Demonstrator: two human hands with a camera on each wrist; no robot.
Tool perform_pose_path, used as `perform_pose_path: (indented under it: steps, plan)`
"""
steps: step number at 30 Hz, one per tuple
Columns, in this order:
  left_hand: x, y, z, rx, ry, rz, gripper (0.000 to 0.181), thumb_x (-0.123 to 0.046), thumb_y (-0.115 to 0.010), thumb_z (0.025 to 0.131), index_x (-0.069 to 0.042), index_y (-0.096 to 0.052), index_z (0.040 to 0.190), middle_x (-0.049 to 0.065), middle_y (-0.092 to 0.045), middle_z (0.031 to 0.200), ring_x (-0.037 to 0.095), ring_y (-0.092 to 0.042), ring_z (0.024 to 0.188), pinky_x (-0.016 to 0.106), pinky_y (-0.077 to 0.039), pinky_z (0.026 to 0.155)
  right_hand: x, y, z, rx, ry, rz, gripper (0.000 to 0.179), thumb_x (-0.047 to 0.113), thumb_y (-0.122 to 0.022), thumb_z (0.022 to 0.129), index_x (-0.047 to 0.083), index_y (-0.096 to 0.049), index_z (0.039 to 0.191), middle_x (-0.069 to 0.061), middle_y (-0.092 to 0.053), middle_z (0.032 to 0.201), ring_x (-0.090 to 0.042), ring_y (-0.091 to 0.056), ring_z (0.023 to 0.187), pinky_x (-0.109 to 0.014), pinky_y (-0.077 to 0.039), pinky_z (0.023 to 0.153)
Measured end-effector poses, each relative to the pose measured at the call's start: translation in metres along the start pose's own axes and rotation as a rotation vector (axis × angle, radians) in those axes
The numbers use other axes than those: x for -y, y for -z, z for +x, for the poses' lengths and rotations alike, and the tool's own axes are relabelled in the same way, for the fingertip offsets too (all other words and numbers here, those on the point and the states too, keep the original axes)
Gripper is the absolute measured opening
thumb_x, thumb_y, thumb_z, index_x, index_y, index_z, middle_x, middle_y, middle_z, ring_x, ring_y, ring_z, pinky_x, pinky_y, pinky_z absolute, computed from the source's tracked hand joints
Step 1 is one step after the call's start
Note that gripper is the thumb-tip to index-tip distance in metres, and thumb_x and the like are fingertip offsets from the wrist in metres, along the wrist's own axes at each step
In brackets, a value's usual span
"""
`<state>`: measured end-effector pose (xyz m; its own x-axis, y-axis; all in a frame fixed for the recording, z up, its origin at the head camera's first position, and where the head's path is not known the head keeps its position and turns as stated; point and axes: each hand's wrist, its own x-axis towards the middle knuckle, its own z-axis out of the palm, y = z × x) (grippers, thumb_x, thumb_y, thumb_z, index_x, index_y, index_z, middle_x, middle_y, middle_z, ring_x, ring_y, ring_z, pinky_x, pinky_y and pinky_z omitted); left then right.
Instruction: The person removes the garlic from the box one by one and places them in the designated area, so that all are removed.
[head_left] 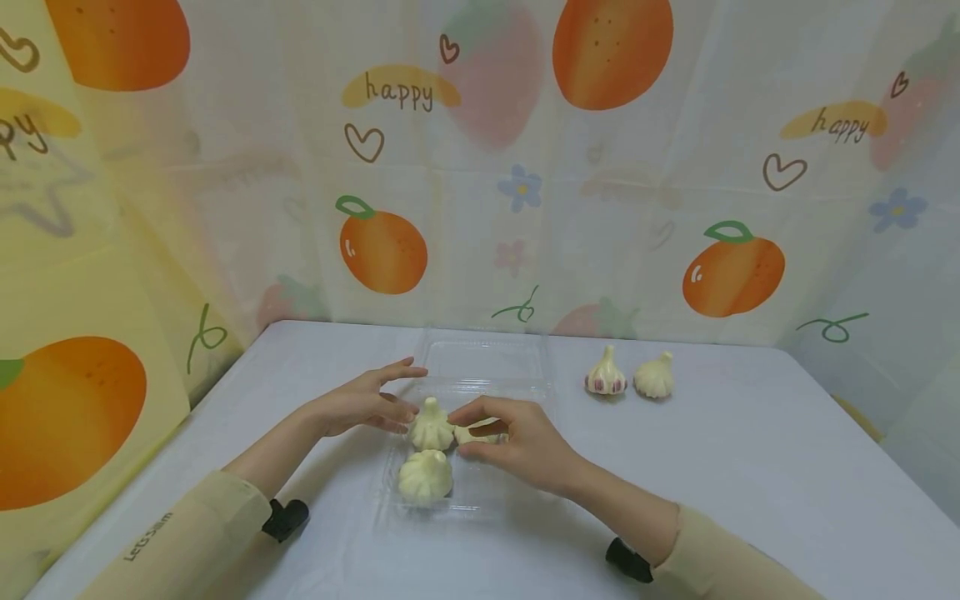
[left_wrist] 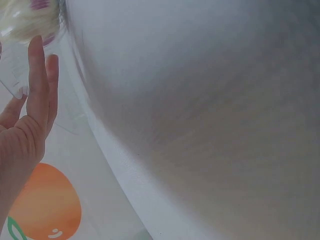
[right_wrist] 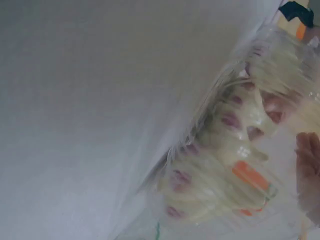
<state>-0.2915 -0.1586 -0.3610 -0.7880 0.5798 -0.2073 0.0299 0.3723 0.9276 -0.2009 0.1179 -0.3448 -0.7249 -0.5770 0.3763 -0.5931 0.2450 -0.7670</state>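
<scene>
A clear plastic clamshell box lies open on the table, its lid folded back. Two garlic bulbs sit in its tray, one in front and one behind. My right hand curls round a third garlic bulb low over the tray beside them. My left hand lies with straight fingers against the tray's left edge, next to the rear bulb. In the left wrist view the left hand's fingers point up at a bulb. The right wrist view shows bulbs through the plastic.
Two more garlic bulbs stand on the pale table to the right of the box. Fruit-printed curtains close off the back and both sides.
</scene>
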Motion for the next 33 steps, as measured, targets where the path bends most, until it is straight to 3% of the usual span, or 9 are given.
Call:
perform_pose_path:
  steps: [4,12,18,33]
  plan:
    - [-0.001,-0.001,0.000,-0.003,0.003,-0.003,0.078,-0.013,-0.070,0.090,-0.011,-0.029,0.156,0.005,0.008,0.169,0.020,-0.062,0.116,0.038,-0.060,0.094,0.001,-0.008,0.002,0.044,0.009,-0.001,0.030,0.014,-0.074,0.087,0.005,-0.068,0.115,-0.016,-0.071,0.117,-0.033,-0.068,0.111,-0.039,-0.060,0.094]
    - [0.000,0.000,0.000,0.004,-0.007,-0.014,0.078,-0.012,-0.070,0.090,-0.008,-0.028,0.156,0.006,0.009,0.169,0.018,-0.063,0.114,0.038,-0.060,0.093,0.005,-0.018,0.002,0.083,0.018,-0.080,0.029,0.014,-0.073,0.089,0.003,-0.068,0.114,-0.010,-0.072,0.119,-0.024,-0.068,0.113,-0.037,-0.060,0.094]
    - [0.000,0.000,0.000,0.003,-0.007,-0.007,0.078,-0.012,-0.070,0.090,-0.008,-0.028,0.155,0.007,0.009,0.169,0.020,-0.063,0.115,0.039,-0.060,0.094,0.005,-0.023,0.001,0.089,-0.011,-0.139,0.027,0.013,-0.073,0.088,0.005,-0.068,0.114,-0.007,-0.073,0.117,-0.022,-0.068,0.113,-0.029,-0.060,0.093]
    - [-0.001,-0.001,-0.001,0.008,-0.021,-0.013,0.078,-0.012,-0.070,0.090,-0.006,-0.028,0.155,0.008,0.010,0.169,0.021,-0.062,0.115,0.040,-0.060,0.094,0.007,-0.028,0.001,0.143,-0.104,-0.152,0.028,0.009,-0.070,0.090,0.007,-0.067,0.118,-0.006,-0.071,0.121,-0.021,-0.067,0.114,-0.016,-0.056,0.093]
